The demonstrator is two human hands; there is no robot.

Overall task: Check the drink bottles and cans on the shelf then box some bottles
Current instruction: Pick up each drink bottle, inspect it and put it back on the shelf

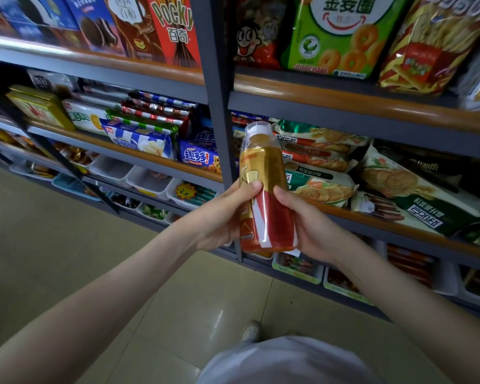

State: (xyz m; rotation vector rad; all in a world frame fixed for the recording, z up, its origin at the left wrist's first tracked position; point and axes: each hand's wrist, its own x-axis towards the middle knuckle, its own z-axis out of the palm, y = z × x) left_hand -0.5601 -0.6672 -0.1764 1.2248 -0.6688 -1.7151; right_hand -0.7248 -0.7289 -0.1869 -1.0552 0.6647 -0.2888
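Note:
A drink bottle (263,173) with a white cap and a gold and red label is held upright, tilted a little left, in front of the shelf's grey upright post (219,112). My left hand (222,214) grips its lower left side, thumb across the label. My right hand (308,225) grips the lower right side and supports the base. Both hands hold the same bottle. No other bottles, cans or boxes are in view.
Snack shelves (344,106) fill the view: biscuit boxes at the top left, crisp bags (338,34) at the top right, biscuit packs in the middle, white trays (150,181) of small sweets low down. Beige tiled floor (67,259) lies to the left and below, with my shoe (251,329) on it.

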